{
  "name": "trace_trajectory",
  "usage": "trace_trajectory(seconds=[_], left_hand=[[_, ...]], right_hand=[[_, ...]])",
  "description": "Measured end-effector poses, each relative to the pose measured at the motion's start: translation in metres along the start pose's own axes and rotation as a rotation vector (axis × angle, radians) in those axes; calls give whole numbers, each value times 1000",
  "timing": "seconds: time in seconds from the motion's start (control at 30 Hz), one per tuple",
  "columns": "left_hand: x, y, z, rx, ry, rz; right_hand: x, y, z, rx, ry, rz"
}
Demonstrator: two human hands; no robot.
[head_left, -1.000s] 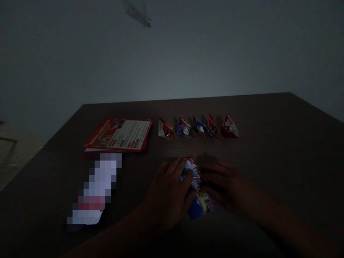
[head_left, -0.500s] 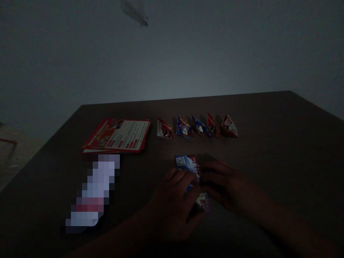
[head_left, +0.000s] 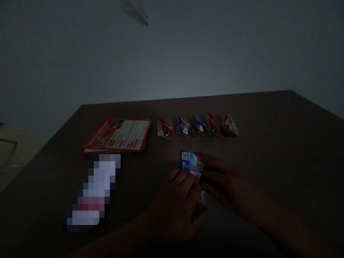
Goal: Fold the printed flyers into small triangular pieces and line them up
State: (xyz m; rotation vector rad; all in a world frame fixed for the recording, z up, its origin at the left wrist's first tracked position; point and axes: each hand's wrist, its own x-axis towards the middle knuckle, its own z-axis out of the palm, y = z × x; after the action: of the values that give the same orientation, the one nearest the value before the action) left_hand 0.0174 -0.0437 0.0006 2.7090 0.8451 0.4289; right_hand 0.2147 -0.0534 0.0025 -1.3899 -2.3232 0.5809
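Observation:
A folded paper flyer (head_left: 191, 164), blue and red with a QR code at its far left corner, lies on the table between my hands. My left hand (head_left: 178, 200) covers its near left part, with curled fingers holding it down. From the other side, my right hand (head_left: 223, 179) grips the flyer's right edge, fingers bent and close together. A pinkish bit of the paper shows below the left fingers; the rest of the near part is hidden. The scene is dark, so the fingertips are hard to make out.
Behind the hands stand several small folded paper shapes (head_left: 184, 127) in a row. To the left is a stack of red and white flyers (head_left: 126, 134), and nearer lies a pixelated pale object (head_left: 96, 190). A wall (head_left: 188, 53) rises behind the table (head_left: 268, 136).
The folded flyer has turned slightly, its QR corner shifting right and away from me, and more of its printed face shows. Both hands stay on it with small finger movements.

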Motion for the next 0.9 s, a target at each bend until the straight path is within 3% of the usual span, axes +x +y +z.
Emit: trace_trajectory(seconds=[0.3, 0.5, 0.67, 0.9], left_hand=[[0, -1, 0, 32, 41, 147], [0, -6, 0, -45, 78, 75], [-1, -8, 2, -55, 64, 14], [-2, -9, 3, -5, 44, -31]], right_hand=[[1, 0, 3, -16, -7, 12], [1, 3, 3, -36, 41, -83], [3, 4, 5, 141, -14, -205], [3, 1, 4, 219, -11, -132]])
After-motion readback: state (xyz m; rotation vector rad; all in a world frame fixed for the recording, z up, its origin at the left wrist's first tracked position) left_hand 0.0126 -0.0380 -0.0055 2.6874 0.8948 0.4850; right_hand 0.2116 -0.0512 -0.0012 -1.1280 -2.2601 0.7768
